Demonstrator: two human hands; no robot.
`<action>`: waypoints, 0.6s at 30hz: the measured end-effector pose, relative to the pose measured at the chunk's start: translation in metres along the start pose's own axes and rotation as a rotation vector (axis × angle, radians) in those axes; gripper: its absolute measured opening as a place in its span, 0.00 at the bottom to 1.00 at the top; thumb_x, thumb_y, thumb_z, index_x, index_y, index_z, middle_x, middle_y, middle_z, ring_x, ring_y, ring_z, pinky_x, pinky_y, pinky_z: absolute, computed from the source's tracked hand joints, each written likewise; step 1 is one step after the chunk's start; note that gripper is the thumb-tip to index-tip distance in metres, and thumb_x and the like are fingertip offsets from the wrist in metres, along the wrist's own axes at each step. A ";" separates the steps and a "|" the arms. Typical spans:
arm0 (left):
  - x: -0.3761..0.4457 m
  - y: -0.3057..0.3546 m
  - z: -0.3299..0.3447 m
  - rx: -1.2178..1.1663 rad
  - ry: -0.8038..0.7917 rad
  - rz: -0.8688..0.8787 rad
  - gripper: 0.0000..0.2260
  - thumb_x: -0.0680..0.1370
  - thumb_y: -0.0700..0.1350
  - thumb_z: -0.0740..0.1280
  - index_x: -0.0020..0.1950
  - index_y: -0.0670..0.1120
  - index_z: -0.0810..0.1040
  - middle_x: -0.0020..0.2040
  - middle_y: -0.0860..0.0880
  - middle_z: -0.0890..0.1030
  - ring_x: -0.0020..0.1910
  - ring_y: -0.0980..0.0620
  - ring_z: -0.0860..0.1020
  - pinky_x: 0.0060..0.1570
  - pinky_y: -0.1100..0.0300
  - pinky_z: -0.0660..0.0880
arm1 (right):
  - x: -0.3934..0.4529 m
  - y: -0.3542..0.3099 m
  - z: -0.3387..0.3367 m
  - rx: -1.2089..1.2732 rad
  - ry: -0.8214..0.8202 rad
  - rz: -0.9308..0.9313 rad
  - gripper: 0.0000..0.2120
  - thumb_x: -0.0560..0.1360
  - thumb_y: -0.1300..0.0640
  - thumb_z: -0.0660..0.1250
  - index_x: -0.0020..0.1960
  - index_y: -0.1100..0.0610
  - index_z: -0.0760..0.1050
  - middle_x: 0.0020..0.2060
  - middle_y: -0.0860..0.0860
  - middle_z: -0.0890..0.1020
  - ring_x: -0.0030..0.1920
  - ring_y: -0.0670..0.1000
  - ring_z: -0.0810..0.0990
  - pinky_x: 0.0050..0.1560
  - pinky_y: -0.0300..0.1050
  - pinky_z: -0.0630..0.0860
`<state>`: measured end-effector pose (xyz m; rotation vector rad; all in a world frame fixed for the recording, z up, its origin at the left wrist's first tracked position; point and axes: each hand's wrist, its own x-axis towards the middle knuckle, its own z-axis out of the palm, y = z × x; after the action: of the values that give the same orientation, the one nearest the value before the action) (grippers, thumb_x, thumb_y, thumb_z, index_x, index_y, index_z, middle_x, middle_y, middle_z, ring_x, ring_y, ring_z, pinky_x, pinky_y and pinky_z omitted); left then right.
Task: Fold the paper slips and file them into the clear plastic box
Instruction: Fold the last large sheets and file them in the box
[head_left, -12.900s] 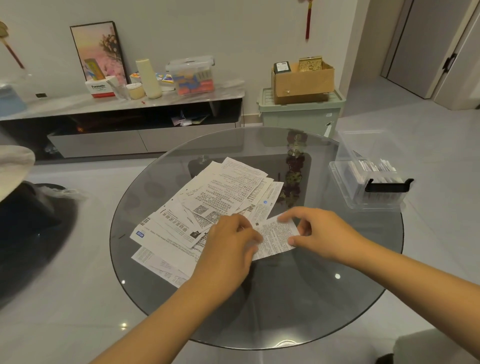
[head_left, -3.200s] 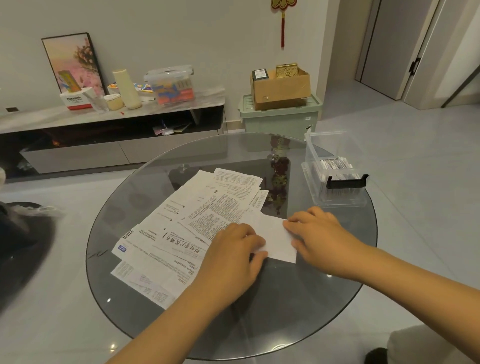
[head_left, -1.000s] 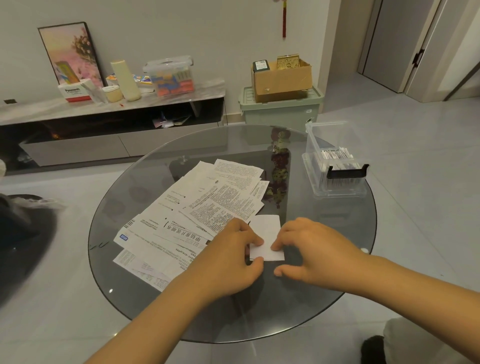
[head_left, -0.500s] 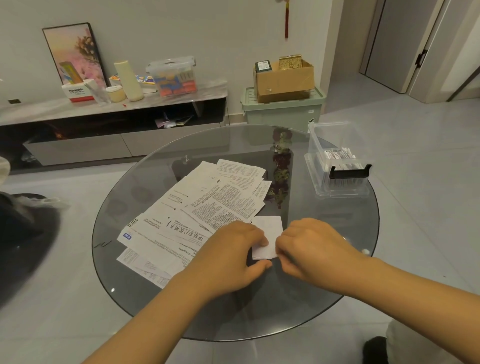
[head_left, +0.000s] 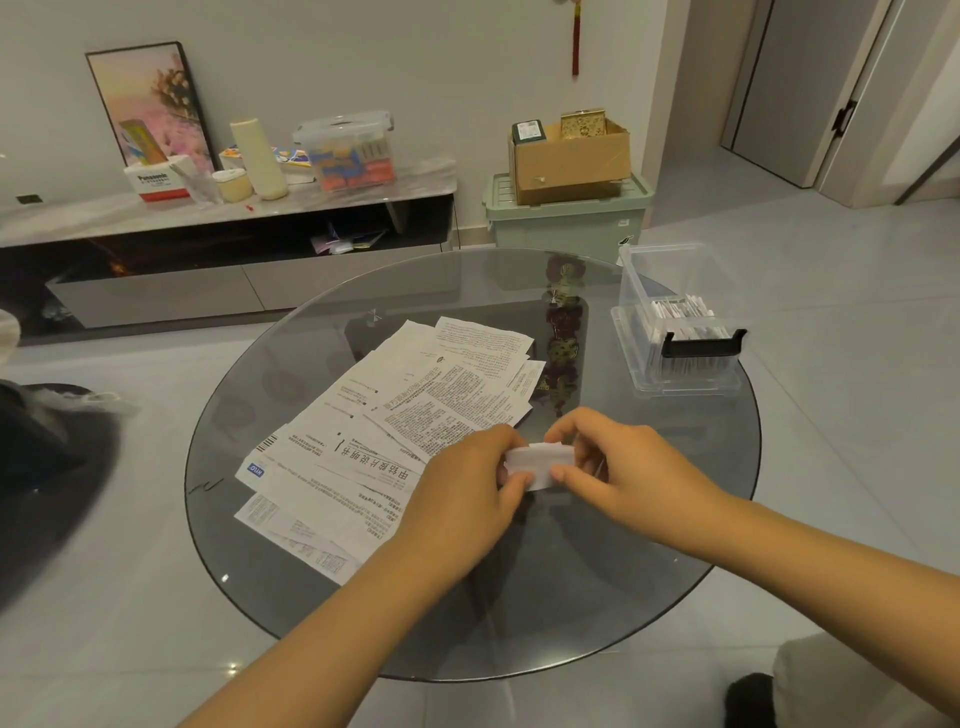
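I see left hand (head_left: 470, 486) and right hand (head_left: 618, 467) pinching the folded slip (head_left: 540, 462) between fingertips, just above the glass table (head_left: 597, 597). Clear plastic box (head_left: 675, 322) well beyond right fingers.

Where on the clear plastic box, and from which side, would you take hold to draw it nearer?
Probably the black handle on the clear plastic box, approached from the near side with the right hand: the bar juts toward the person, while the open top shows filed slips.
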<state>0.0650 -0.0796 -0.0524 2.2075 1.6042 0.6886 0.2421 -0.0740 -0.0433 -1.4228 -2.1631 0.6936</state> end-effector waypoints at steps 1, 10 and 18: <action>0.002 0.000 0.001 -0.018 -0.004 -0.015 0.08 0.76 0.47 0.66 0.55 0.53 0.74 0.39 0.57 0.73 0.39 0.58 0.71 0.38 0.66 0.63 | 0.001 0.001 0.002 -0.003 0.015 0.013 0.10 0.75 0.54 0.66 0.56 0.49 0.71 0.36 0.44 0.76 0.37 0.43 0.76 0.43 0.42 0.75; 0.008 -0.003 0.008 -0.040 -0.014 -0.039 0.21 0.76 0.43 0.68 0.67 0.52 0.67 0.60 0.54 0.67 0.48 0.58 0.72 0.48 0.65 0.66 | 0.011 0.010 0.014 -0.208 0.122 -0.026 0.15 0.74 0.54 0.68 0.60 0.48 0.72 0.46 0.44 0.73 0.49 0.48 0.72 0.49 0.45 0.73; 0.014 -0.015 0.004 0.184 -0.090 0.147 0.17 0.75 0.55 0.67 0.62 0.52 0.77 0.59 0.56 0.76 0.59 0.55 0.70 0.57 0.60 0.58 | 0.012 0.013 0.009 -0.446 -0.017 -0.235 0.15 0.77 0.47 0.62 0.60 0.51 0.78 0.56 0.45 0.78 0.59 0.50 0.69 0.59 0.46 0.66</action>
<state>0.0588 -0.0620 -0.0607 2.4706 1.5268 0.4891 0.2415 -0.0598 -0.0573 -1.3290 -2.5521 0.1409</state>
